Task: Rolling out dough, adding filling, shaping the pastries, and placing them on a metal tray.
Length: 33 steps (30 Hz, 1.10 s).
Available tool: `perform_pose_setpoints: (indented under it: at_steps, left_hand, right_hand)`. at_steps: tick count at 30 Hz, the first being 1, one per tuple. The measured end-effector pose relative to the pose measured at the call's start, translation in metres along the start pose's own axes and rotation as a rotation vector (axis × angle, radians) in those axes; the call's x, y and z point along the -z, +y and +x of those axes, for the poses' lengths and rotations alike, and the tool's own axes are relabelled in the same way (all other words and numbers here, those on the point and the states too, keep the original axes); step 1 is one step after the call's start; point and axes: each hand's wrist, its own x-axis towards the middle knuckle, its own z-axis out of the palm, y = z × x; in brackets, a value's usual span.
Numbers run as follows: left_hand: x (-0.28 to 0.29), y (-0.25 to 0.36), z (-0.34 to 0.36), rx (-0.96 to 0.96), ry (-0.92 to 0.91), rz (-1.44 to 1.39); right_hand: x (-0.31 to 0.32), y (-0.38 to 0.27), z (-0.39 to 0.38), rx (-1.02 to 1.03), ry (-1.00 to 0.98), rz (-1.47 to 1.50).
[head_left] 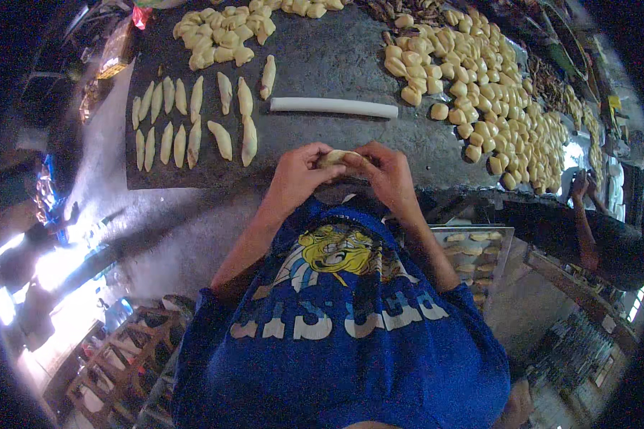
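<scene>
The rolling pin (333,107) lies crosswise on the dark table (315,68). On its near side, the person's left hand (302,169) and right hand (385,170) both grip a piece of dough (338,156) between thumbs and fingers, well apart from the pin. Left of the pin, shaped rolls (193,143) lie in two rough rows. Dough lumps (494,107) crowd to its right; a smaller heap (225,36) sits beyond its left end.
</scene>
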Motion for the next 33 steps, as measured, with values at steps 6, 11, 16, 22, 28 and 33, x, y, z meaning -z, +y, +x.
perform_pose_setpoints:
  at_steps: [6,11,16,22,28,33]
  left_hand:
    - [0.009,-0.003,0.001,0.173,-0.070,-0.076]
    - [0.014,-0.003,-0.002,0.114,-0.127,-0.200]
    - [0.022,-0.009,0.000,0.206,-0.095,-0.055]
    - [0.024,-0.024,0.008,0.172,0.003,-0.103]
    - [0.021,-0.040,0.011,0.112,0.079,0.146]
    - [0.012,-0.055,0.017,-0.443,0.420,0.870]
  right_hand:
    - [0.006,-0.001,-0.003,-0.169,-0.125,0.060]
    - [0.004,0.007,-0.002,-0.213,-0.097,0.104]
    - [0.008,0.020,0.001,-0.198,-0.115,0.221]
    - [0.006,0.035,0.002,-0.162,-0.123,0.287]
    - [-0.004,0.042,0.004,-0.093,0.244,0.197]
    - [-0.012,0.045,0.011,0.235,0.334,-0.543]
